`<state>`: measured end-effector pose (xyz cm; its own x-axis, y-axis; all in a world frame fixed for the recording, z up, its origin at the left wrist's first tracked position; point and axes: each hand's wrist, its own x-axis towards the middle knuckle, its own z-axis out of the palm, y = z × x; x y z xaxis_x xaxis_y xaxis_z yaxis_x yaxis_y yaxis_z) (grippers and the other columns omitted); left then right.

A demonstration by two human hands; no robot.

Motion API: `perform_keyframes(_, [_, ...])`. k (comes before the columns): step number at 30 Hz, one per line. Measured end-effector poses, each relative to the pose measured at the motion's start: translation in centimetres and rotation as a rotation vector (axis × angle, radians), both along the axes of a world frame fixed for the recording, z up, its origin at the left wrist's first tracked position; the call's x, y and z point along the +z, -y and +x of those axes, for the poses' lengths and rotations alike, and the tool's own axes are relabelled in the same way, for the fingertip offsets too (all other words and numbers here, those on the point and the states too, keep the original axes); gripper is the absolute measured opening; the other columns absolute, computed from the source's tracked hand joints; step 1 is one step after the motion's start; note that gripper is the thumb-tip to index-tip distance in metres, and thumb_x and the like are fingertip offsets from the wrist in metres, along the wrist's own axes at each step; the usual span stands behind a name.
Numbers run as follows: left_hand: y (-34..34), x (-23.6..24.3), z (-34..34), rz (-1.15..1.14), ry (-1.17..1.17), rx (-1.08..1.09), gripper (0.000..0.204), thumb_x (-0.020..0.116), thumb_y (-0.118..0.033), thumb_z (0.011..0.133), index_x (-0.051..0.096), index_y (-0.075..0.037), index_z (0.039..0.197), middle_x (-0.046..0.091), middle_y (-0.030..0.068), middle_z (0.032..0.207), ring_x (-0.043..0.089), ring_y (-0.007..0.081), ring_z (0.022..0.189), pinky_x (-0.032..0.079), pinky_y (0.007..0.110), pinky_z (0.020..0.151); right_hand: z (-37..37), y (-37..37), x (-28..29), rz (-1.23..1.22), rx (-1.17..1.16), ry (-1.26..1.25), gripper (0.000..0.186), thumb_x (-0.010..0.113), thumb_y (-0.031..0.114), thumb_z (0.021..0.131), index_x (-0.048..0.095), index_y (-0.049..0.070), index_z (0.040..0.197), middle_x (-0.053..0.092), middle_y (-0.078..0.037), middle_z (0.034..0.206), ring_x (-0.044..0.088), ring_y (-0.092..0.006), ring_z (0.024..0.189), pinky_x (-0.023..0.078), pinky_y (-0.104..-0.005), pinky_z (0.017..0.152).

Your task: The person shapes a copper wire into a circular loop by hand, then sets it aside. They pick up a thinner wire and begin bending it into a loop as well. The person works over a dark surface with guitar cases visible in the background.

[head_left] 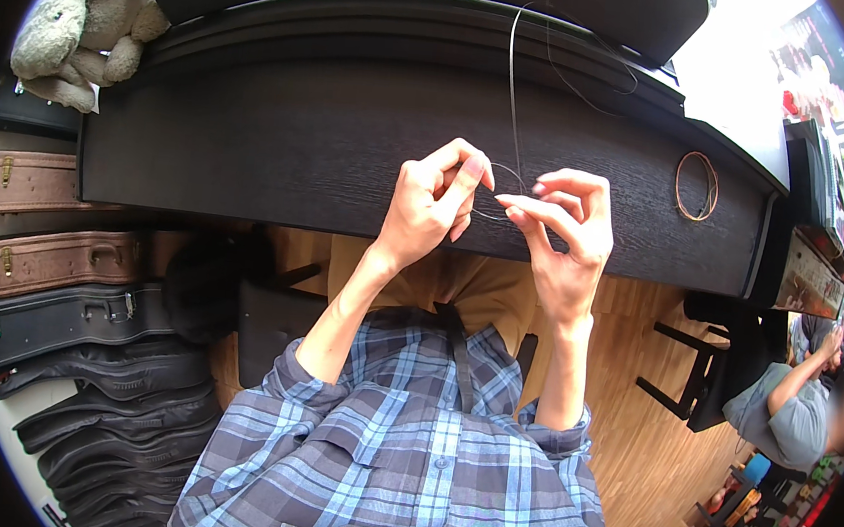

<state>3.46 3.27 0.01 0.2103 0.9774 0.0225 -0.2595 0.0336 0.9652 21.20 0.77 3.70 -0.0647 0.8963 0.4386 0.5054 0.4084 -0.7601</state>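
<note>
Over a black wood-grained top (301, 153), my two hands work on a thin silver wire, which looks like an instrument string (514, 81). Its near end curls into a small loop between the hands, and the rest runs away from me toward the far ledge. My left hand (431, 202) is closed, thumb against bent fingers, on the left side of the loop. On the loop's right side, my right hand (565, 231) pinches the wire near the crossing with thumb and index finger, the other fingers loosely curled. Right of it lies a coiled copper-coloured string (683, 186).
Grey plush toy (55, 36) at far left; brown instrument cases (66, 262) and black gig bags (127, 418) stacked below it. Thin wire trails over the raised black ledge (412, 37). A black stool (699, 368) stands right; beyond it sits another person (786, 411).
</note>
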Motion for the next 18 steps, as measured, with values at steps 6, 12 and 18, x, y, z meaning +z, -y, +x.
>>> perform_keyframes(6, [0.12,-0.29,0.09,0.058,-0.022,-0.029,0.026,0.054,-0.025,0.108,0.062,-0.002,0.098,0.051,-0.0031,0.053,0.044,0.0022,0.044,0.035,0.022,0.043,0.04,-0.59,-0.29,-0.045,0.126,-0.003,0.02,0.078,-0.001,0.082,0.078,0.008,0.1,0.067,-0.006,0.098,0.071,-0.017,0.088,0.06,-0.0278,0.071])
perform_keyframes(12, [0.61,-0.3,0.48,0.14,-0.102,-0.007,0.016,0.062,-0.018,0.103,0.061,-0.001,0.102,0.057,-0.0018,0.055,0.048,0.0014,0.047,0.034,0.021,0.045,-0.22,-0.48,-0.46,-0.068,0.035,0.05,0.023,0.077,-0.003,0.082,0.077,0.007,0.103,0.065,-0.006,0.093,0.07,-0.0161,0.078,0.059,-0.0271,0.067])
perform_keyframes(18, [0.6,-0.25,0.7,0.118,-0.188,0.081,0.014,0.064,-0.015,0.102,0.062,-0.001,0.101,0.058,-0.0016,0.055,0.048,0.0011,0.047,0.034,0.021,0.044,-0.39,-0.39,-0.12,-0.028,0.019,0.116,0.023,0.075,-0.003,0.085,0.078,0.009,0.105,0.064,-0.005,0.093,0.07,-0.0153,0.076,0.059,-0.0269,0.066])
